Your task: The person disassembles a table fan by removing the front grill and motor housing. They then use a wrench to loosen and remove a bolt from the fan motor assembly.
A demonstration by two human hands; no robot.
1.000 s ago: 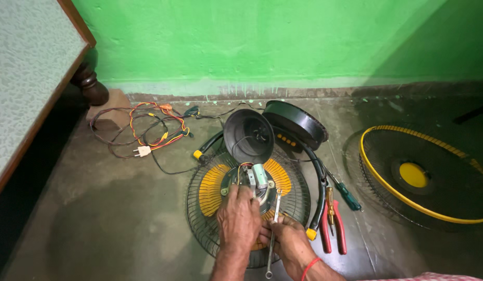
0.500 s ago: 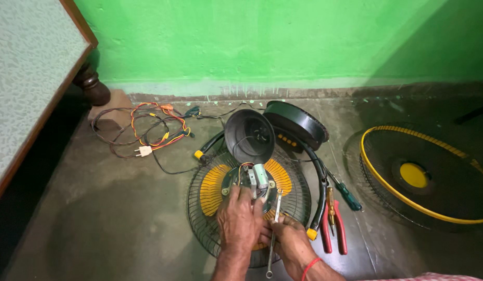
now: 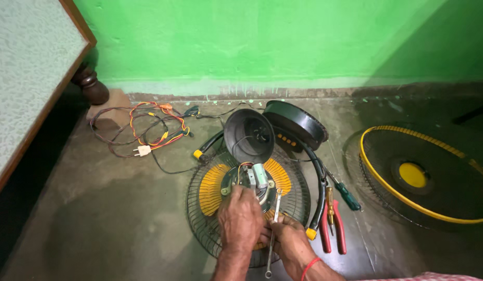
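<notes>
Little has changed over the last second; our view and both hands sit where they did in the two earlier pictures, which we read as steady, close work at one spot rather than a move between steps.

Our left hand (image 3: 240,216) lies curled over the near edge of the fan motor (image 3: 252,179), fingers bent down onto it; whether it pinches a small part there we cannot tell, as the fingers hide the contact. Our right hand (image 3: 289,238) is closed around a slim metal spanner (image 3: 272,234), whose upper end reaches up beside the motor and whose lower ring end points back towards us; a red thread circles that wrist.

The motor sits at the middle of the rear fan guard (image 3: 199,208), a dark wire cage with yellow panels, flat on the concrete floor (image 3: 111,229); a black motor cover (image 3: 249,135) stands tilted just behind it, and a black base with small yellow buttons (image 3: 296,122) lies behind that. A black tube with yellow caps (image 3: 320,182) curves around the guard's right side.

Just right of the guard lie red-handled pliers (image 3: 335,229) and a green-handled screwdriver (image 3: 348,195); well apart to the right rests the front guard with a yellow rim (image 3: 423,177). A tangle of coloured wires with a white plug (image 3: 142,130) lies to the left, near a dark turned furniture leg (image 3: 90,86).
</notes>
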